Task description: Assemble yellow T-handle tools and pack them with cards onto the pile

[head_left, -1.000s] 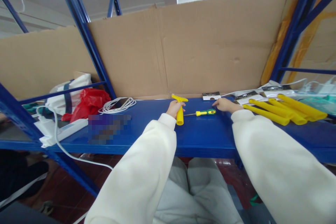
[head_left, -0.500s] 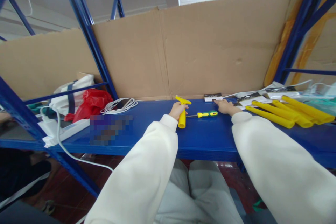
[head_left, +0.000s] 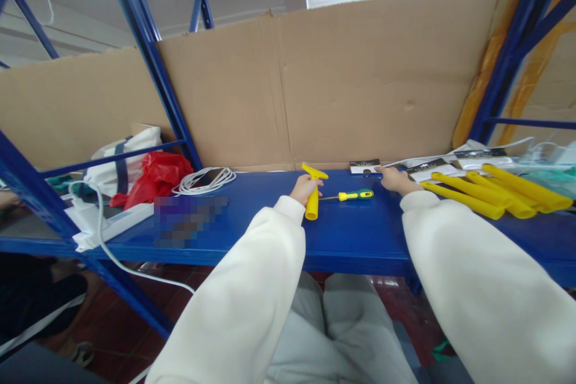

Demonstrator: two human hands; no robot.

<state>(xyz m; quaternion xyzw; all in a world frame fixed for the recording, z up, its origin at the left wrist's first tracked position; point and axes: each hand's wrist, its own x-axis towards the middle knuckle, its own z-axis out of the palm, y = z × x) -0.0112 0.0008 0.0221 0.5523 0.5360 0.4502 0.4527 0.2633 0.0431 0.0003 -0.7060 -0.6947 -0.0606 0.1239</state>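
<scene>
My left hand (head_left: 301, 188) is closed around a yellow T-shaped plastic handle (head_left: 312, 207), which has a flared crosspiece on top and a round tube end toward me. To its right lies a screwdriver (head_left: 355, 195) with a green and yellow grip, its shaft pointing at the yellow handle. My right hand (head_left: 396, 180) rests low over the blue shelf, index finger stretched toward a small flat packet (head_left: 365, 167) with a black and white label. The fingertip is at or beside the packet's right end; contact is unclear. The other right fingers are partly hidden.
Several yellow tubes (head_left: 468, 199) lie at the right, near more labelled packets (head_left: 432, 169). At the left are a coiled white cable (head_left: 204, 181), a red plastic bag (head_left: 159, 175) and a white power strip (head_left: 119, 223). Cardboard (head_left: 360, 84) walls the back; blue posts (head_left: 153, 66) frame the shelf.
My right hand has shifted a little to the right, away from the packet's lower edge, and its index finger now points out. My left hand keeps its hold on the yellow handle.
</scene>
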